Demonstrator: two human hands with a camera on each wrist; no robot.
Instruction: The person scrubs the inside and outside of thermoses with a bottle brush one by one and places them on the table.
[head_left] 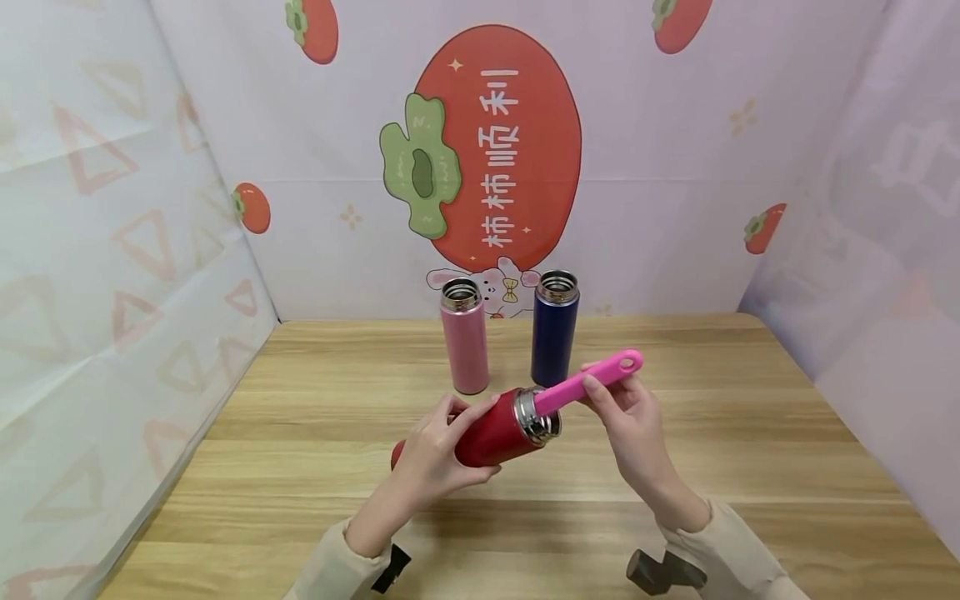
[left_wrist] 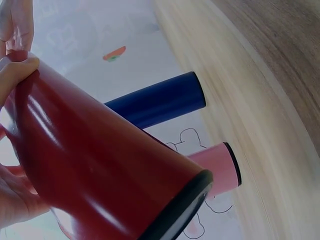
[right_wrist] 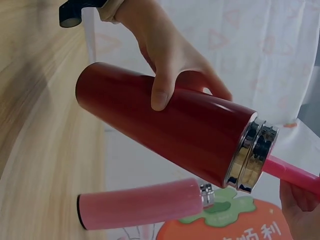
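1. The left hand (head_left: pixel 435 454) curls its fingers round the red bottle (head_left: pixel 501 435), tilted over the wooden table (head_left: pixel 300 433), nearer the person than the standing pink bottle (head_left: pixel 469 354) and blue bottle (head_left: pixel 553 346).
2. The right hand (head_left: pixel 633 421) pinches a pink handle (head_left: pixel 562 394) entering the bottle's neck (right_wrist: pixel 252 155) (its far end is hidden).
3. I'd keep handle and bottle aligned, left grip firm.
4. Smooth, glossy red cylinder; shiny ringed metal neck; slim handle, holed at its tip.
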